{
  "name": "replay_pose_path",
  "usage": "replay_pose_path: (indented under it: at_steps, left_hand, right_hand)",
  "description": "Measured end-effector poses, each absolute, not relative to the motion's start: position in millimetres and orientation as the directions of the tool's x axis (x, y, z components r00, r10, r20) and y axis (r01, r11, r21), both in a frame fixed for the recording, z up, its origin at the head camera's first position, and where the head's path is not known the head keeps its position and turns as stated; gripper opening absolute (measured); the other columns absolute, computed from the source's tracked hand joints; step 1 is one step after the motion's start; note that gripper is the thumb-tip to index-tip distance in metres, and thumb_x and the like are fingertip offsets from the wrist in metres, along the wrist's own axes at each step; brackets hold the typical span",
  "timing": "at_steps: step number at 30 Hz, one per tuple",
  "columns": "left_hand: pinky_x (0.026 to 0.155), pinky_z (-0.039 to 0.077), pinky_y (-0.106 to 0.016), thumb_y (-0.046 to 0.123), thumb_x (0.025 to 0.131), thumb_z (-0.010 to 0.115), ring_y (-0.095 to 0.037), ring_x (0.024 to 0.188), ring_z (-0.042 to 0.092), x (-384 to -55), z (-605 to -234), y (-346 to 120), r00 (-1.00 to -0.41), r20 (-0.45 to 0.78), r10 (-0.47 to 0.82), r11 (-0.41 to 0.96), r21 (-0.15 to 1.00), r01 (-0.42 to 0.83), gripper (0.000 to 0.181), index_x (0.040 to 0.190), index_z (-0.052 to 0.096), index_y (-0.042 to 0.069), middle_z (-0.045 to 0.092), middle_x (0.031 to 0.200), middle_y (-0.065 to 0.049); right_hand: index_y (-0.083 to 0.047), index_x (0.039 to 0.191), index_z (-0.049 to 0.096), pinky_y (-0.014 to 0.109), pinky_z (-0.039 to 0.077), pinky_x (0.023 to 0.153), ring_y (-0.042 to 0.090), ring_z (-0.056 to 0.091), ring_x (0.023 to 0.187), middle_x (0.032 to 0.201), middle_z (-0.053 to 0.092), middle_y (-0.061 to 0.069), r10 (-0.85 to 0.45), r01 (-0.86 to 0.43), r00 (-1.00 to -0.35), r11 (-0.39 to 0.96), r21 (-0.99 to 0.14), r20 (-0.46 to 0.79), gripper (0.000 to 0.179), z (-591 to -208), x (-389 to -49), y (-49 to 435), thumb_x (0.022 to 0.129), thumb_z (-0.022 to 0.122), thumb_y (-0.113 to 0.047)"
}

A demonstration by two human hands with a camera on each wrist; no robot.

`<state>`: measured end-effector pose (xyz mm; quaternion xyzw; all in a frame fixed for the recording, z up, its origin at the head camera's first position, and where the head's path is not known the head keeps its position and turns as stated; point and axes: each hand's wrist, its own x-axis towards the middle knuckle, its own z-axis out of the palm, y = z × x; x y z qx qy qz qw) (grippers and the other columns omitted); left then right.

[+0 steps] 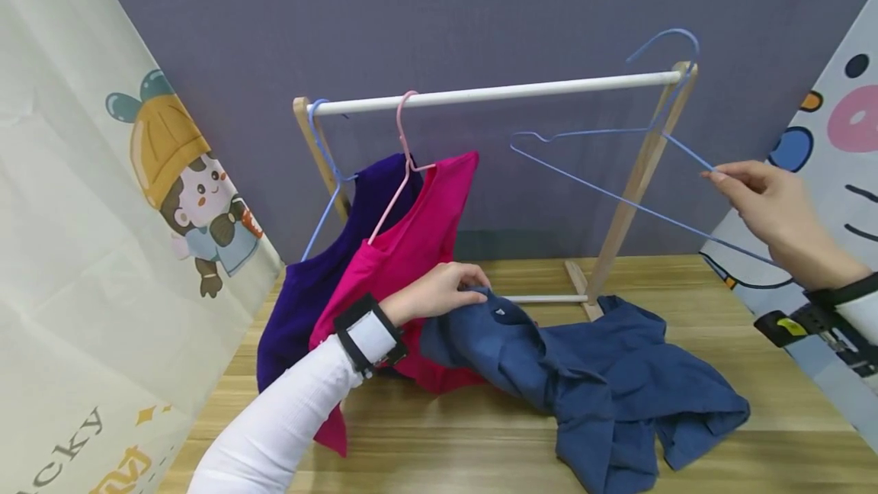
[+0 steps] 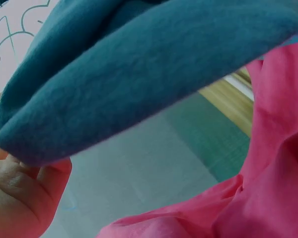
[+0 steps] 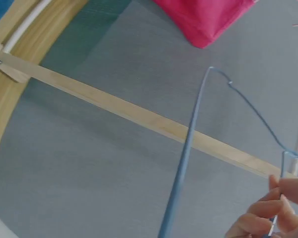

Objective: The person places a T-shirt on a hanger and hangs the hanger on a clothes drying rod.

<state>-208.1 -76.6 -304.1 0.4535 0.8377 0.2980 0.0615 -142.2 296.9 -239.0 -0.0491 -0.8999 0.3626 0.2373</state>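
Between thumb and fingers, my right hand (image 1: 778, 208) pinches one shoulder of a blue wire hanger (image 1: 583, 189), held up before the rack's right post. No garment is on this hanger. In the right wrist view the fingers grip the hanger wire (image 3: 186, 148) near its neck. My left hand (image 1: 442, 292) pinches the edge of a dark blue shirt (image 1: 590, 372), lifting that part; the remainder lies crumpled on the table. Close to the left wrist camera, the shirt's fabric (image 2: 139, 84) hides part of the left fingers.
A rack with a white rod (image 1: 521, 90) and wooden posts (image 1: 634, 189) stands on the wooden table (image 1: 425, 448). From its left end hang a pink top (image 1: 411, 258) on a pink hanger and a purple top (image 1: 302, 311) on a blue hanger. Printed curtains flank both sides.
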Motion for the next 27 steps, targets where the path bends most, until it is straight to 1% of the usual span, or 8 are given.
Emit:
replay_pose_path:
  at_steps: [2,7,16,18,20,23,24,27]
  left_hand:
    - [0.076,0.042,-0.018,0.008,0.082,0.062,-0.011,0.084,0.061,-208.8,-305.1,-77.5,-0.571,0.156,0.806,0.409,0.55,0.728,0.016,0.097,0.062,0.002,0.067,0.088,-0.006]
    - [0.075,0.043,-0.017,0.008,0.081,0.062,-0.01,0.084,0.061,-210.9,-307.4,-81.9,-0.546,0.141,0.826,0.401,0.533,0.745,0.017,0.097,0.062,0.002,0.067,0.089,-0.006]
    - [0.077,0.044,-0.019,0.008,0.079,0.065,-0.014,0.089,0.061,-212.7,-306.8,-91.1,-0.553,0.123,0.824,0.414,0.536,0.736,0.022,0.099,0.062,0.0,0.066,0.093,-0.008]
    - [0.077,0.044,-0.019,0.008,0.078,0.065,-0.013,0.088,0.061,-213.2,-307.1,-92.3,-0.553,0.126,0.824,0.409,0.543,0.733,0.022,0.099,0.062,0.0,0.066,0.093,-0.008]
    - [0.075,0.044,-0.019,0.008,0.078,0.065,-0.012,0.086,0.061,-213.7,-307.2,-93.2,-0.552,0.133,0.823,0.404,0.546,0.734,0.022,0.099,0.063,0.001,0.067,0.093,-0.008]
    - [0.074,0.044,-0.018,0.008,0.078,0.065,-0.011,0.083,0.061,-214.0,-307.4,-93.9,-0.556,0.146,0.818,0.399,0.552,0.732,0.022,0.099,0.063,0.001,0.067,0.092,-0.007]
    - [0.074,0.044,-0.018,0.007,0.078,0.065,-0.01,0.083,0.061,-214.0,-307.4,-94.0,-0.557,0.151,0.817,0.398,0.553,0.733,0.022,0.099,0.063,0.001,0.067,0.092,-0.007]
    - [0.074,0.044,-0.017,0.007,0.078,0.065,-0.01,0.083,0.061,-213.7,-307.2,-94.2,-0.561,0.157,0.812,0.395,0.56,0.728,0.022,0.099,0.063,0.002,0.067,0.093,-0.007]
  right_hand:
    - [-0.007,0.121,0.049,0.014,0.03,0.062,-0.001,0.036,0.08,0.092,0.04,-0.022,0.283,-0.081,-0.872,0.721,-0.688,0.399,0.041,-235.4,-137.4,296.8,0.093,0.039,-0.036]
    - [-0.028,0.106,0.051,0.016,0.031,0.062,0.005,0.035,0.079,0.091,0.042,-0.015,0.316,-0.032,-0.881,0.703,-0.711,0.352,0.022,-234.1,-121.5,302.4,0.089,0.046,-0.04]
    - [-0.014,0.108,0.056,0.05,0.029,0.081,0.003,0.033,0.082,0.085,0.04,-0.032,0.247,0.01,-0.935,0.736,-0.676,0.254,0.028,-261.4,-102.2,337.2,0.089,0.049,-0.035]
    - [-0.011,0.11,0.056,0.052,0.03,0.082,-0.003,0.033,0.082,0.087,0.04,-0.033,0.223,0.012,-0.945,0.758,-0.652,0.241,0.032,-270.0,-100.0,349.2,0.089,0.05,-0.034]
    - [-0.008,0.109,0.058,0.04,0.036,0.078,-0.009,0.035,0.081,0.087,0.041,-0.033,0.221,0.017,-0.942,0.784,-0.62,0.254,0.033,-279.8,-98.9,361.0,0.088,0.052,-0.033]
    - [-0.006,0.104,0.061,0.043,0.037,0.078,-0.015,0.036,0.079,0.086,0.044,-0.033,0.199,-0.012,-0.941,0.788,-0.615,0.273,0.028,-286.3,-94.7,367.5,0.088,0.055,-0.028]
    - [-0.007,0.101,0.062,0.036,0.039,0.075,-0.016,0.037,0.078,0.085,0.045,-0.032,0.195,-0.015,-0.94,0.797,-0.604,0.281,0.024,-287.2,-93.0,367.4,0.087,0.056,-0.026]
    - [-0.008,0.093,0.065,0.035,0.038,0.073,-0.012,0.04,0.074,0.08,0.048,-0.029,0.156,-0.05,-0.949,0.784,-0.619,0.275,0.016,-281.9,-85.6,357.9,0.086,0.058,-0.021]
